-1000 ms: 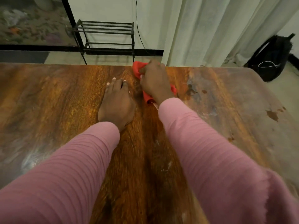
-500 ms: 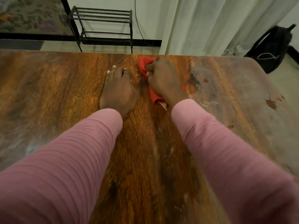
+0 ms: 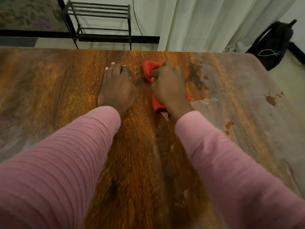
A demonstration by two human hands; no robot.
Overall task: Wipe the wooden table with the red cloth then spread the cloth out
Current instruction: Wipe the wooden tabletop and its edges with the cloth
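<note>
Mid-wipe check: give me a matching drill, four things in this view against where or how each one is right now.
Things:
1. left hand
2. right hand
3. red cloth
4. black backpack

States:
A. bunched up on the wooden table
B. on the floor beside the curtain
C. resting flat, holding nothing
D. gripping the red cloth

Pairs: 1-C; 2-D; 3-A; 4-B

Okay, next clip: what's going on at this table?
A person in pink sleeves is wiping a wooden table with a red cloth. The right hand grips the bunched cloth and presses it onto the wood near the far edge. The left hand rests flat on the table beside it, apart from the cloth. The cloth is crumpled, not yet spread out. Dark stains mark the wood further right.
</note>
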